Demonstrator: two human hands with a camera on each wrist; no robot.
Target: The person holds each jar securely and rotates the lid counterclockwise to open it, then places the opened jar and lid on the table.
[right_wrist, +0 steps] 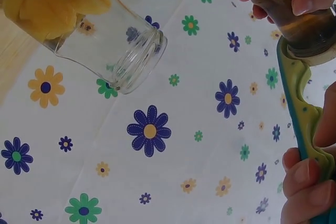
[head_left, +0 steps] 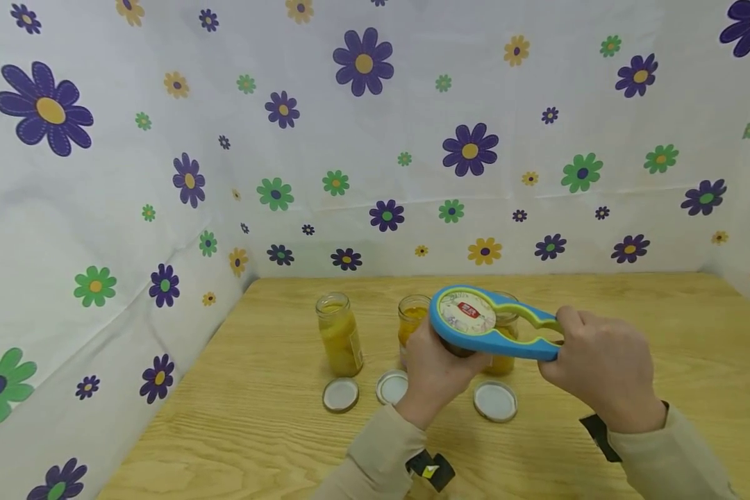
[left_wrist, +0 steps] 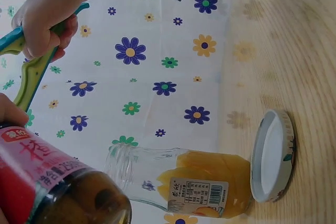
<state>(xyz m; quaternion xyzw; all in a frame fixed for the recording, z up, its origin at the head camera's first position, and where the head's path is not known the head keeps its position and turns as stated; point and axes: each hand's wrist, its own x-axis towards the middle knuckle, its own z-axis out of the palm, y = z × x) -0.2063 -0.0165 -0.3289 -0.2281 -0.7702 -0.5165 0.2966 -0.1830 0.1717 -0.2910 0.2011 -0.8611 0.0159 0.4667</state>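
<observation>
My left hand [head_left: 434, 371] grips a jar [left_wrist: 68, 182] with a pink and red label and dark contents, lifted above the table and tilted. Around its patterned lid [head_left: 467, 312] sits the ring of a blue and yellow-green jar opener [head_left: 506, 346]. My right hand [head_left: 606, 364] grips the opener's two handles, to the right of the jar. In the head view the left hand and the opener hide most of the jar; its label shows in both wrist views.
Open glass jars with yellow fruit stand behind the hands: one at left [head_left: 340, 340], one in the middle [head_left: 412, 316], one at right [head_left: 503, 364], partly hidden. Lids [head_left: 340, 395], [head_left: 496, 401] lie upturned before them on the wooden table [head_left: 275, 430]. A flowered cloth [head_left: 400, 139] hangs behind.
</observation>
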